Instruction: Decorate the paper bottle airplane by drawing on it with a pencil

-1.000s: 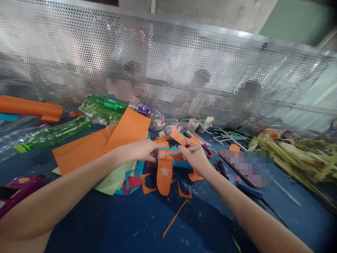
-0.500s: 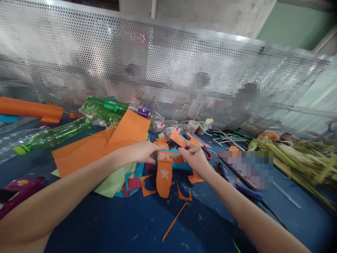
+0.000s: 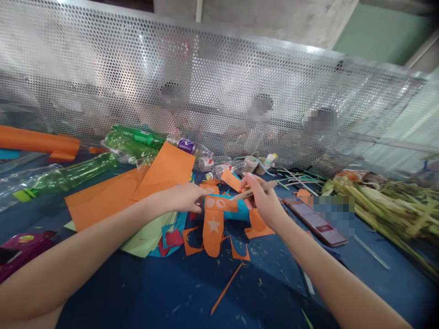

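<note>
Now the right hand (image 3: 262,201) pinches a slim, pale tan pen (image 3: 239,197), its tip just beside the white ovals on a blue paper tube with rounded orange paper wings (image 3: 219,211). That model sits between the hands, over the dark-blue tabletop (image 3: 137,292). The left hand (image 3: 183,197) curls at the tube's left end; gripping or merely touching, I can't tell. Flat orange paper sheets (image 3: 168,171) lie beyond it.

L hand (image 3: 188,197) palm-dn, R hand (image 3: 258,197) pinched, both arms (image 3: 85,251) fwd
</note>
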